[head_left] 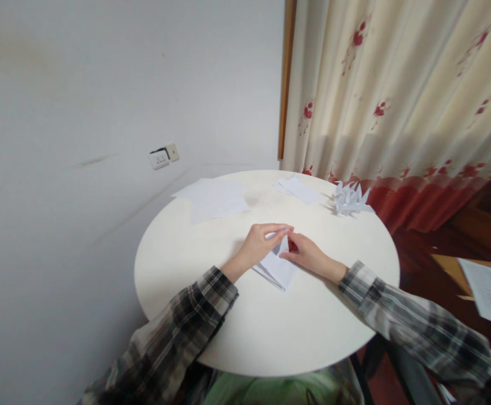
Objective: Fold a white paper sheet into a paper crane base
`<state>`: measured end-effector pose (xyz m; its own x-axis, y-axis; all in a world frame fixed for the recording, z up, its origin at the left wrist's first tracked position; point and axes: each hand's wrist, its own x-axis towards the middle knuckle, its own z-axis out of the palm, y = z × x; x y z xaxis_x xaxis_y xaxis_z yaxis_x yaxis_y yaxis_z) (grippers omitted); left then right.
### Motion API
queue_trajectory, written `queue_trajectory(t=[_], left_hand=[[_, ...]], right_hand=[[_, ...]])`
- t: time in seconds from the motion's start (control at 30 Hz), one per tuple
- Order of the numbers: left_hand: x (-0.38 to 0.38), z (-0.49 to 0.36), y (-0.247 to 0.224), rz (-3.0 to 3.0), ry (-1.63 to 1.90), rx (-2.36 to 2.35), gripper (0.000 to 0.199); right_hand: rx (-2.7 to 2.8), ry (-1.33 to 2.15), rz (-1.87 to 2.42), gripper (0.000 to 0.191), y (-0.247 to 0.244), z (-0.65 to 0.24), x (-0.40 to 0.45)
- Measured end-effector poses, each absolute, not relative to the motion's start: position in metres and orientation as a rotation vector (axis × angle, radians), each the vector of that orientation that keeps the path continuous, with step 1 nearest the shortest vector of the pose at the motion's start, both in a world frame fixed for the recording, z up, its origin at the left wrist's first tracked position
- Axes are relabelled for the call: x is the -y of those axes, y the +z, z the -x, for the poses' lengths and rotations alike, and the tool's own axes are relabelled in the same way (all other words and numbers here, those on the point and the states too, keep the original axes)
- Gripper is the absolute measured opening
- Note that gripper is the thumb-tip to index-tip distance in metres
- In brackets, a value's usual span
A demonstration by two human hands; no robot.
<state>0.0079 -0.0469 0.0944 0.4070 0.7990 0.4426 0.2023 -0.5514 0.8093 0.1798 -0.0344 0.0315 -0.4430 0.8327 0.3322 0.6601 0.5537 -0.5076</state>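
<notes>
A folded sheet of white paper (pixel 282 272) lies at the middle of the round white table, with one flap standing up at its far end. My left hand (pixel 260 246) pinches that raised flap from the left, fingertips close to those of the other hand. From the right, my right hand (pixel 306 252) grips the same flap, its thumb low against the fold. Both hands are closed on the paper, and the fingertips partly hide the top of the flap.
The round table (pixel 178 270) stands against a white wall. Flat paper sheets (pixel 219 201) lie at its far left, smaller paper pieces (pixel 299 190) at the back, and a cluster of folded paper shapes (pixel 350 199) at the far right. A curtain (pixel 375 84) hangs behind.
</notes>
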Motion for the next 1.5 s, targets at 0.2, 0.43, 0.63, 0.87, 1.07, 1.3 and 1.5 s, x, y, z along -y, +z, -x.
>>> queue_trajectory(t=[0.2, 0.43, 0.63, 0.87, 1.07, 1.3, 1.5], left_hand=[[0.0459, -0.0081, 0.0935, -1.978, 1.145, -0.818, 0.022], [0.0471, -0.0089, 0.0953, -1.976, 1.152, -0.849, 0.022], [0.0475, -0.0085, 0.0968, -1.959, 1.148, -0.845, 0.021], [0.0477, -0.0094, 0.0970, -1.918, 1.152, -0.862, 0.021], [0.0468, -0.0091, 0.0955, -1.940, 1.157, -0.862, 0.021], [0.0480, -0.0076, 0.0975, -2.019, 1.152, -0.846, 0.018], [0.0447, -0.0029, 0.0937, -2.176, 1.034, -0.912, 0.029]], right_hand=[[2.232, 0.407, 1.166, 0.026, 0.0329, -0.1796, 0.0363], [2.240, 0.408, 1.164, 0.028, 0.0348, -0.1792, 0.0374], [2.232, 0.396, 1.172, 0.025, 0.0338, -0.1796, 0.0367], [2.231, 0.398, 1.169, 0.025, 0.0317, -0.1801, 0.0349], [2.226, 0.399, 1.180, 0.024, 0.0319, -0.1800, 0.0349], [2.236, 0.401, 1.170, 0.026, 0.0316, -0.1801, 0.0347], [2.228, 0.430, 1.134, 0.023, 0.0294, -0.1808, 0.0339]])
